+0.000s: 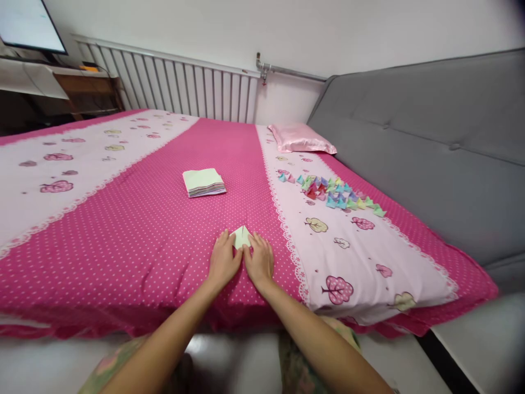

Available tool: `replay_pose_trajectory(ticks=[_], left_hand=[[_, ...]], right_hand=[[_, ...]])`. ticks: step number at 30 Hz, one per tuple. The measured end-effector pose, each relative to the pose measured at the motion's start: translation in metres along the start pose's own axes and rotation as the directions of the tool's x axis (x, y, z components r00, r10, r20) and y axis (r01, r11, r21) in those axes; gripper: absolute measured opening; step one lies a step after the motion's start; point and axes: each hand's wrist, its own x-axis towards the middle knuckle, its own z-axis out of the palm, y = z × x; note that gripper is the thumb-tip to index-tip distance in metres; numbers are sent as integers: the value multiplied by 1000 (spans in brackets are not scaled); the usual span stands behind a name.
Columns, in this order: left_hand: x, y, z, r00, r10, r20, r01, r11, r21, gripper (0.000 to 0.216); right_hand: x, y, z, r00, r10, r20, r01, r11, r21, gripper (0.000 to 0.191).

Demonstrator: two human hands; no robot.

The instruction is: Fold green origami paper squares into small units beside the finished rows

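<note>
A small piece of pale green origami paper (241, 237), folded to a pointed top with a slit down its middle, lies on the pink bedspread. My left hand (224, 258) holds its left side, thumb along the lower edge. On the right side, my right hand (259, 259) holds it the same way, and the two thumbs almost meet. Fingers cover the paper's side corners. Beyond my hands sits a stack of square paper (204, 181) with a pale green sheet on top. Several folded paper pieces (328, 191) in many colours are grouped to the right.
The bed (164, 230) has pink dotted and white tree-print bands. A pink pillow (301, 138) lies at the back right, before a grey padded headboard (430, 120). A white radiator (176, 82) runs along the wall. At far left, a monitor (28, 24) stands on a desk.
</note>
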Motion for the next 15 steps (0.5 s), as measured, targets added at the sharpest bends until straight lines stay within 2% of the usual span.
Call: replay_pose_trajectory(ticks=[4,8,12,14,15], left_hand=[[14,-8,-11,986,-167,-23,159,966,-204,56],[26,-12,-12,944,-303,134,330,833,-443,70],[26,-5,-10,898,-395,195,408,579,-706,69],[20,-1,-15,891,-370,264,413,417,-810,64],[15,2,-19,889,-350,296,415,338,-845,62]], right_hand=[[12,4,-4,997,77,-8,-74,979,191,53],[28,18,-4,980,158,122,-195,878,436,64],[32,26,-8,962,166,216,-261,787,560,59],[28,22,-17,956,143,257,-276,739,614,55],[24,18,-23,948,129,290,-301,662,687,54]])
